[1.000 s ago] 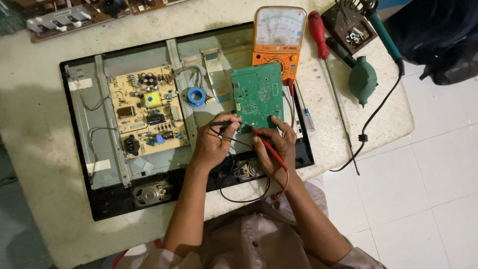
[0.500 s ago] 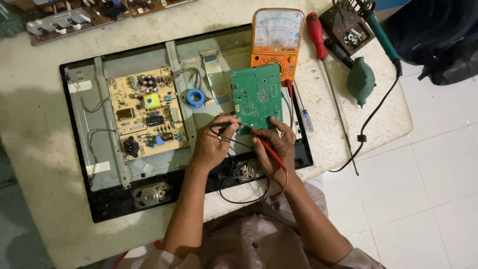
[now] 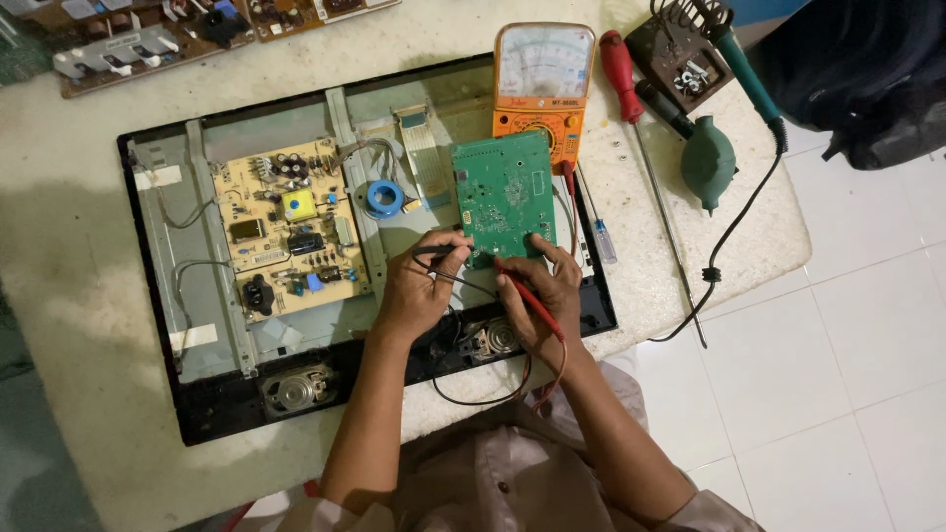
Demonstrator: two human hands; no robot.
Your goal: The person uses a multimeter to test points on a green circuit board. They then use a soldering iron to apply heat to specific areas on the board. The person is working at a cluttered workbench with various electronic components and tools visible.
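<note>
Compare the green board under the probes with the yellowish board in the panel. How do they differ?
The green circuit board is smaller and nearly flat-faced; the yellowish circuit board is larger and crowded with tall parts. Both hands, left and right, put probes to the green one; the yellowish one lies untouched. Both sit inside the opened panel.

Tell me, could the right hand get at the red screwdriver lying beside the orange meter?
Probably yes. The red screwdriver lies uncovered on the table, right of the orange meter, with nothing on top of it. But the right hand holds a red probe, so it would likely need to put that down first.

Pale meter dial (image 3: 545, 61) above green board (image 3: 503, 195)
</note>
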